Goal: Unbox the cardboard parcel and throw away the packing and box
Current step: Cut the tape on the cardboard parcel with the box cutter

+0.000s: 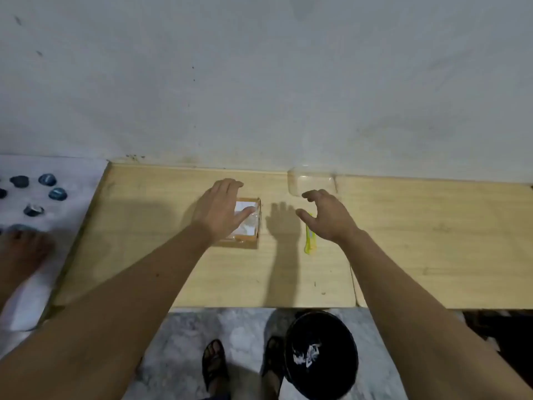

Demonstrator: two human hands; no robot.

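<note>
Hands [222,209] open over parcel [248,223], table [144,226] edge.

A light wooden desk [144,269] crosses the middle of the frame, against a grey-white wall [259,82]. A yellow-green plastic tool [310,246] lies right of centre. Dark blue round stones [47,179] lie at the left edge, on a white surface [83,174].

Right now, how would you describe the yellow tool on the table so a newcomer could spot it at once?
Start at the light wooden table against the grey wall. Right of the small cardboard parcel, partly under the right hand, lies a slim yellow-green cutter, pointing away from the person. It is the only brightly coloured thing there; the clear plastic container behind it is colourless.
</note>
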